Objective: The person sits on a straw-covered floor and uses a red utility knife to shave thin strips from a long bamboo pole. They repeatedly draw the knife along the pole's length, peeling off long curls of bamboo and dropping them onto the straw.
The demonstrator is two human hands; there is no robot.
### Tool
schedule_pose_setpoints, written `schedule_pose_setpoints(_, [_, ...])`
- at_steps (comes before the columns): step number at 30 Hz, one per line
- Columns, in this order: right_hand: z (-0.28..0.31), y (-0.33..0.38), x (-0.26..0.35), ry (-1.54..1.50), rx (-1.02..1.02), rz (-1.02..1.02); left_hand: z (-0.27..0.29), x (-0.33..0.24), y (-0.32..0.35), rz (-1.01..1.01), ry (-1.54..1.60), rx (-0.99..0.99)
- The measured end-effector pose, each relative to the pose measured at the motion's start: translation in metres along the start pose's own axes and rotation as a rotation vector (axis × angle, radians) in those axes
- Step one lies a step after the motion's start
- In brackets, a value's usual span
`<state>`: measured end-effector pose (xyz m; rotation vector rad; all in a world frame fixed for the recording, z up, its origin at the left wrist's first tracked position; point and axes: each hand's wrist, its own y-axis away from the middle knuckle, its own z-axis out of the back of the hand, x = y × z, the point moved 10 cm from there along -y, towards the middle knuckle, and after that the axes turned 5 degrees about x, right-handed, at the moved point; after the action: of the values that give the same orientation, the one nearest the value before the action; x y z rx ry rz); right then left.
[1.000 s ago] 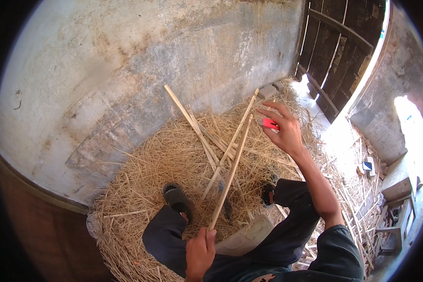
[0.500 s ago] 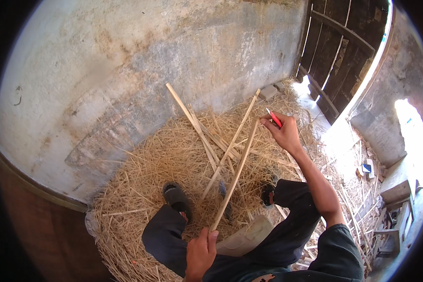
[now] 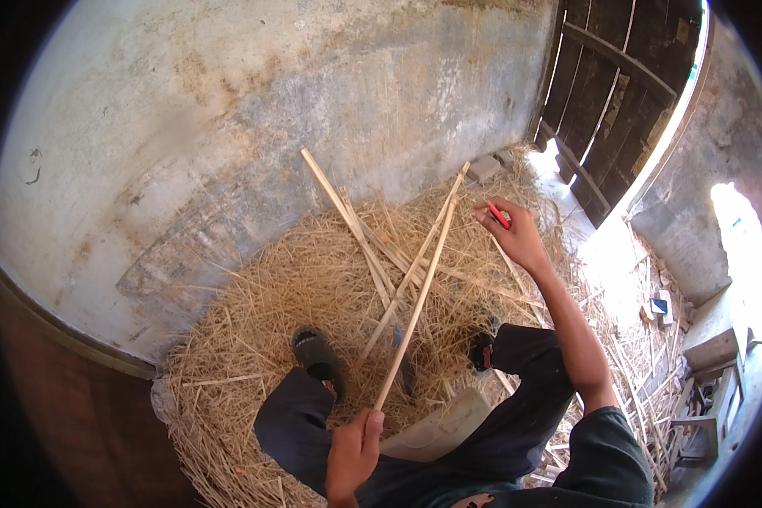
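Note:
My left hand point(image 3: 353, 455) is closed round the near end of a long, thin wooden strip point(image 3: 416, 315), which slants away from me up to the right. Past its far end, and a little apart from it, is my right hand point(image 3: 515, 233). Its fingers are curled round a small red tool point(image 3: 499, 214); the exact kind cannot be made out. Beyond the held strip, a second wooden strip point(image 3: 436, 227) crosses behind it. Further left, another pale strip point(image 3: 334, 196) leans with its top against the wall.
Loose straw and shavings point(image 3: 254, 313) cover the floor around my dark shoes point(image 3: 317, 356). A pale low block point(image 3: 440, 430) lies between my legs. The stained wall point(image 3: 313, 110) rises ahead, with a brick point(image 3: 484, 168) at its foot and a dark plank door point(image 3: 618, 85) at right.
My right fingers have come off the far end of the strip, leaving a gap. The strip has turned slightly in my left hand, showing a narrower side, and its tip sits higher.

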<state>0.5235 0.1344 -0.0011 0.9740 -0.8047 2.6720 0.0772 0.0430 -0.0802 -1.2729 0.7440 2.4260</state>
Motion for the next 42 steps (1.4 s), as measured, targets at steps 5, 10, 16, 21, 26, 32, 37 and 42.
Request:
schedule_pose_setpoints(5, [0.007, -0.003, -0.050, 0.185, -0.004, -0.078, 0.018, -0.004, -0.006, -0.092, 0.127, -0.054])
schedule_pose_setpoints(10, [-0.023, 0.004, -0.092, 0.220, 0.332, -0.313, 0.018, -0.055, -0.010, -0.155, 0.136, -0.028])
schedule_pose_setpoints(16, [-0.113, 0.018, -0.008, 0.010, 0.525, -0.104, -0.038, -0.115, -0.027, -0.366, -0.075, 0.042])
schedule_pose_setpoints(21, [-0.113, 0.025, 0.063, -0.060, 0.465, 0.133, -0.065, -0.109, -0.045, -0.354, -0.197, 0.077])
schedule_pose_setpoints(26, [-0.114, 0.032, 0.066, -0.207, 0.510, 0.134, -0.066, -0.097, -0.054, -0.316, -0.176, 0.064])
schedule_pose_setpoints(32, [-0.098, 0.032, 0.050, -0.394, 0.621, -0.111, -0.038, -0.075, -0.061, -0.222, -0.220, -0.110])
schedule_pose_setpoints(37, [-0.046, 0.027, 0.008, 0.149, 0.363, -0.198, -0.011, -0.060, -0.057, -0.210, 0.000, -0.075])
schedule_pose_setpoints(42, [-0.017, 0.021, 0.016, -0.093, 0.168, -0.241, -0.011, -0.067, -0.048, -0.223, 0.333, 0.048])
